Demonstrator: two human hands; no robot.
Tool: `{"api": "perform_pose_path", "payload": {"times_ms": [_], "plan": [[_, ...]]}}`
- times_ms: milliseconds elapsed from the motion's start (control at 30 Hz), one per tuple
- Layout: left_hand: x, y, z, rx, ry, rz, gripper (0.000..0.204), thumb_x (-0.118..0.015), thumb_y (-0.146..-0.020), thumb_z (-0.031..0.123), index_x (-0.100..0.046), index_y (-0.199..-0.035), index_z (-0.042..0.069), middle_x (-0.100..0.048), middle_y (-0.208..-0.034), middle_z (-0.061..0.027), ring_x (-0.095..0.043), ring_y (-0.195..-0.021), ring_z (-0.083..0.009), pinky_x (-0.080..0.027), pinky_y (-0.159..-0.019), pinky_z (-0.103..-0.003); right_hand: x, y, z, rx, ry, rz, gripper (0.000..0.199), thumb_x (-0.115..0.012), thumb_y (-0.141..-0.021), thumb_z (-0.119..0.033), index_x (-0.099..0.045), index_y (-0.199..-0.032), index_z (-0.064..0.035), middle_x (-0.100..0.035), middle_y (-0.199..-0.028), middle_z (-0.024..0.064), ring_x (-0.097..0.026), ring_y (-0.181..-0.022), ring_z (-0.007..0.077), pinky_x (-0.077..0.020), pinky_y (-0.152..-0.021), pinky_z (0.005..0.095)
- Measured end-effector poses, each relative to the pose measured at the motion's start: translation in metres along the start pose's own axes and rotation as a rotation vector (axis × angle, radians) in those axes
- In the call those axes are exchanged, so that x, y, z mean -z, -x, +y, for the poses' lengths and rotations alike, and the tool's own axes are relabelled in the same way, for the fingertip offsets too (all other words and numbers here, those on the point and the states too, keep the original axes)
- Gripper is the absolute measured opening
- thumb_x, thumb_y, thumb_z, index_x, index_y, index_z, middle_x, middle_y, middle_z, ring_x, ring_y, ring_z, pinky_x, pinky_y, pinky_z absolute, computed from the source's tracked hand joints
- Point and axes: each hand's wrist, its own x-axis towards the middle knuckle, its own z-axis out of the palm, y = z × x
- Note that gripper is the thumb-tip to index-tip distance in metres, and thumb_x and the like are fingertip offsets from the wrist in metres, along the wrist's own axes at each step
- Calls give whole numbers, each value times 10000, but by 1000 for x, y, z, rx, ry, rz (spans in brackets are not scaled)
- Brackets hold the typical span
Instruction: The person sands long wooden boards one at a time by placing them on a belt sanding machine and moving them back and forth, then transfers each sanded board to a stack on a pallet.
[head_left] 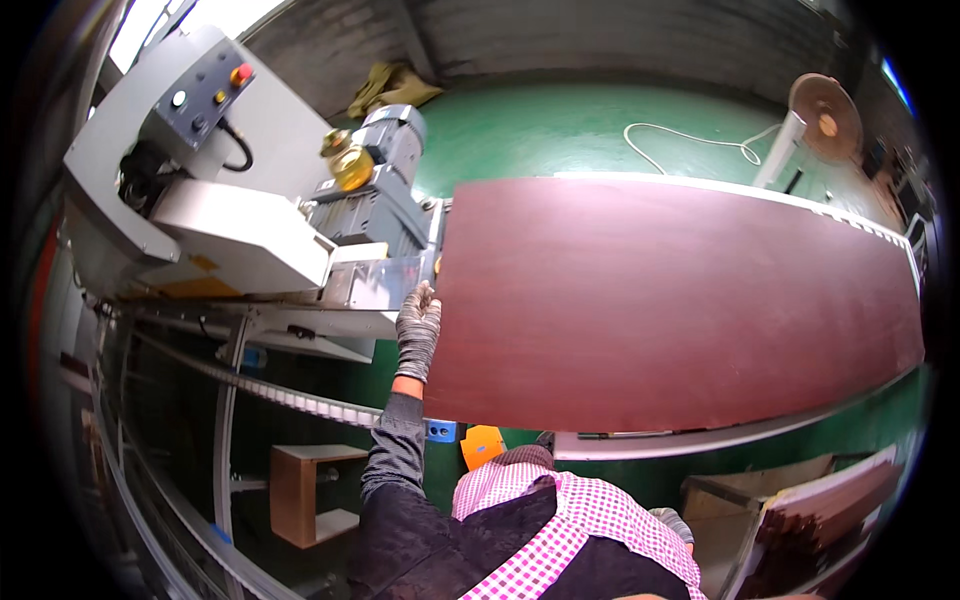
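Observation:
My left hand [418, 328], in a grey striped knit glove with bare fingertips, is at the left edge of a large brown-red panel [670, 310]. Its fingers reach forward along that edge, beside the machine's clear guard [385, 284]; they look stretched out rather than wrapped round the board. The panel lies flat on a pale-framed table [690, 440]. Low at my right side, partly covered by my pink checked apron [625, 510], a bit of my gloved right hand [672, 522] shows. Its fingers are hidden, and whether it holds anything cannot be seen.
On the left stands a grey machine with a control box [200, 98], motor [392, 140] and yellow oil cup [350, 166]. A roller rail [300, 402] runs below it. Round fan [826, 116] and white cable [690, 132] are at the far right; stacked boards [825, 520] stand near right.

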Motion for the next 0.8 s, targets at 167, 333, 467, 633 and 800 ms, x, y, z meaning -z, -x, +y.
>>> {"api": "perform_pose_path", "payload": {"times_ms": [167,333,467,633,800], "plan": [[40,-12,-7,38,41,99,478,-581,-876,-80,-477,-1339,-27,-543,-1315,-134,-520,-1226,-196,-405,-1061,-305,55,-2,-68,-21,-117,-5,248,-590,-902,-253,-699,-937,-32,-717,-846,112,-667,-729,203,-506,-666,389],[72,-25,-24,-42,-143,163,435,-563,-895,-58,-488,-1322,-19,-560,-1295,-145,-540,-1198,-216,-413,-1043,-327,95,-1,-136,-69,-224,-18,274,-608,-882,-264,-711,-963,-23,-721,-848,115,-672,-735,200,-506,-688,384],[97,-12,-8,-80,-380,252,407,-639,-848,29,-571,-1247,-17,-624,-1196,-188,-580,-1144,-270,-422,-1031,-351,103,-22,-126,65,-383,46,279,-650,-849,-281,-720,-848,-10,-698,-711,85,-636,-639,149,-485,-612,329],[107,-13,6,-181,-593,263,423,-658,-842,45,-567,-1254,18,-620,-1220,-175,-575,-1164,-277,-411,-1045,-349,119,-41,-146,230,-555,-45,229,-677,-864,-214,-698,-913,10,-715,-820,78,-650,-751,146,-518,-704,325],[119,-6,22,-218,-632,286,454,-671,-811,38,-570,-1253,20,-606,-1229,-183,-570,-1169,-302,-416,-1044,-357,121,-23,-197,262,-637,-36,450,-657,-894,-254,-553,-1291,-67,-644,-1179,109,-603,-1047,186,-474,-932,318]]}}
